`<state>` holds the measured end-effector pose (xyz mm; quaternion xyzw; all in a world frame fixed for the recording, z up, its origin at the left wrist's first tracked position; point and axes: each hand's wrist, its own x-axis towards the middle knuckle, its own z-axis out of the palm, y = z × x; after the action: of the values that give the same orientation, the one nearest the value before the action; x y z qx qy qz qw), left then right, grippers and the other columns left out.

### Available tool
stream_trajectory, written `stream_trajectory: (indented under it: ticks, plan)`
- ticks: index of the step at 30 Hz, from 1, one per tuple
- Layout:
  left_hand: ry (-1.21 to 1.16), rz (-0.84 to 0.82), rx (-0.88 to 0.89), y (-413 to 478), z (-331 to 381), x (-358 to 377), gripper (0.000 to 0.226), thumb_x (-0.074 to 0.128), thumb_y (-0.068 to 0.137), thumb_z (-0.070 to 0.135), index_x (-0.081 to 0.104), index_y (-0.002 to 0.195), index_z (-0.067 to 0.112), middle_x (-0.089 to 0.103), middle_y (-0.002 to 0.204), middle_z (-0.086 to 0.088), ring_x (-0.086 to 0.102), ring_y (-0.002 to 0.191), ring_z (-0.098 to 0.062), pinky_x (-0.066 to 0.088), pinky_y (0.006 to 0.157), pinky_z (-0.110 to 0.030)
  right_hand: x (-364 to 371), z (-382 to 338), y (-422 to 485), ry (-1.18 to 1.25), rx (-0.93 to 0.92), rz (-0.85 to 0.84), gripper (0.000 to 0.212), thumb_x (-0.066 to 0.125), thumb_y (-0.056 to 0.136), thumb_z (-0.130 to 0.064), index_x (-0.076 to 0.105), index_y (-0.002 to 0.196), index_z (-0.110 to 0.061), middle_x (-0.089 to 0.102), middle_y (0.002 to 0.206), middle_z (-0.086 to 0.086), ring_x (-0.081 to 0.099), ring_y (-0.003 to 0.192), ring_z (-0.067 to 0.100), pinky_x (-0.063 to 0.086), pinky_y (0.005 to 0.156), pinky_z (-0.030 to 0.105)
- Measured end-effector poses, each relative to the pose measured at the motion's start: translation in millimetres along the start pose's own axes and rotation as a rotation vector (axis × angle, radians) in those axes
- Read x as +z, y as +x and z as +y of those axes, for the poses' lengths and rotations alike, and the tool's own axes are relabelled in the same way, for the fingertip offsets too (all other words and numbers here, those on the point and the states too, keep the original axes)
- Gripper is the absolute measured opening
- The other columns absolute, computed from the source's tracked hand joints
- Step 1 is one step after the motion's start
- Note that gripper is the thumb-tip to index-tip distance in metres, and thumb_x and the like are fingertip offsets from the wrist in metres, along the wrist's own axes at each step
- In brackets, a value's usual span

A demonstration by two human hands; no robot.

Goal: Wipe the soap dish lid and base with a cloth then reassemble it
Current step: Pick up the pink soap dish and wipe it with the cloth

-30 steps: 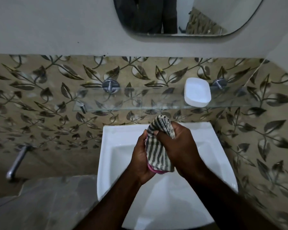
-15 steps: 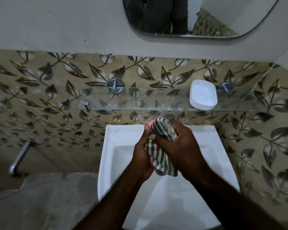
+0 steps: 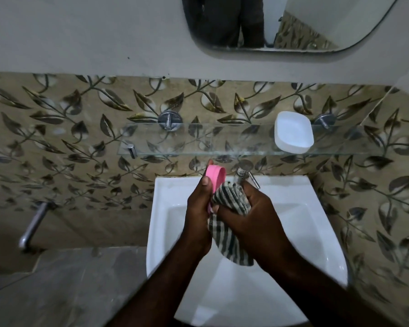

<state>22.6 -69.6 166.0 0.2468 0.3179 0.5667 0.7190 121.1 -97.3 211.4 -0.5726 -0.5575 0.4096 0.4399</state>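
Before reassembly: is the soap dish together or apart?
Apart: left hand holds the pink piece; the white piece sits on the glass shelf.

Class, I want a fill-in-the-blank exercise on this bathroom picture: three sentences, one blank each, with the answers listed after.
1. The left hand grips the pink part above the white ____.
2. The right hand holds a ____ cloth against it.
3. The white part sits on the glass ____.

Missing words: sink; striped; shelf.
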Motion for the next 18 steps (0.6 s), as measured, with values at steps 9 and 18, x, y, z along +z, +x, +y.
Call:
stream_trajectory:
  ticks: [9,18]
  plan:
    - [0.02,0.007,-0.014,0,-1,3,0.047,0.045,0.087,0.043,0.071,0.109,0.01,0.073,0.11,-0.013,0.068,0.104,-0.023,0.057,0.082,-0.03,0,-25,12,0.131,-0.089,0.057,0.026,0.075,0.079,-0.004,0.068,0.101,-0.017,0.074,0.09,-0.001,0.071,0.085,0.013,0.057,0.079,0.033]
    - [-0.155,0.031,-0.281,19,25,-8,0.075,0.053,0.08,0.057,0.055,0.131,0.002,0.055,0.133,-0.025,0.056,0.113,-0.037,0.05,0.093,-0.044,-13,-11,-9,0.01,0.002,-0.201,0.015,0.073,0.082,-0.005,0.058,0.079,-0.003,0.064,0.066,0.019,0.064,0.053,0.029,0.048,0.049,0.037]
